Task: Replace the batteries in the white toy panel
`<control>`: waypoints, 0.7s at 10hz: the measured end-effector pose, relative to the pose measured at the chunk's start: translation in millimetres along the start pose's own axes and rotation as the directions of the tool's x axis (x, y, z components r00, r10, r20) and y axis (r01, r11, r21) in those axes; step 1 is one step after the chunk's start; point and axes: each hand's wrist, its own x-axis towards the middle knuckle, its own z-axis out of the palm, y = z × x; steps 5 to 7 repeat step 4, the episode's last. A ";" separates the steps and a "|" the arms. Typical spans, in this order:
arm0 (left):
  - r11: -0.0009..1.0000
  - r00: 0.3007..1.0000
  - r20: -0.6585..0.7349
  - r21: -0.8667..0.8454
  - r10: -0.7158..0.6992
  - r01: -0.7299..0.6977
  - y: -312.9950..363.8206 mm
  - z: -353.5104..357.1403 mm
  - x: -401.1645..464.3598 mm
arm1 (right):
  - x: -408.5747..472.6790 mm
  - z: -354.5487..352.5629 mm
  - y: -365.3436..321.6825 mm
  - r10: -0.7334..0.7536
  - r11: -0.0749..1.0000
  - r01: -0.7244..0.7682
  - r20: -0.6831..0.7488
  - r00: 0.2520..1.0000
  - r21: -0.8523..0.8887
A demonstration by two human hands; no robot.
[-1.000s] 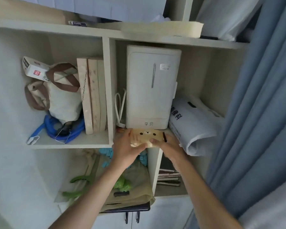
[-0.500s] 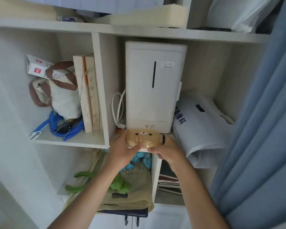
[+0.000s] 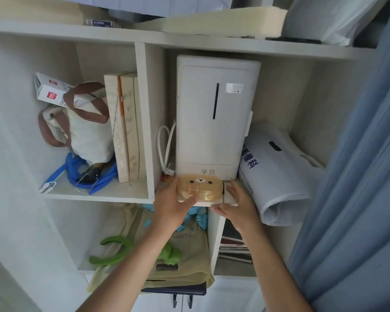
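Bear box (image 3: pixel 199 188) lies crosswise (face up) between hands (image 3: pixel 170 202).

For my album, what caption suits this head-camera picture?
Both hands, left and right, grip a bear-faced case on the shelf edge.

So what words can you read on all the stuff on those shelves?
"孕贝": on the front of the white appliance, near its base.
"影像科": in blue, on the white bag to its right.
"HUATAI": on the small box on the top shelf.
"REFILL": on the white carton above the tote; its red logo is too blurred.
Sticker on the appliance: too small to read.
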 end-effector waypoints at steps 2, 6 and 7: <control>1.000 1.000 0.000 -0.022 0.010 -0.010 -4.9 -1.2 -1.2 | -7.5 7.0 3.1 -0.028 0.999 0.026 -0.060 0.998 -0.032; 0.997 0.998 -0.027 -0.046 0.053 -0.054 3.3 -12.6 -13.9 | -20.0 1.4 3.3 0.007 0.974 -0.037 -0.132 0.991 -0.223; 0.997 0.998 -0.027 -0.046 0.053 -0.054 3.3 -12.6 -13.9 | -20.0 1.4 3.3 0.007 0.974 -0.037 -0.132 0.991 -0.223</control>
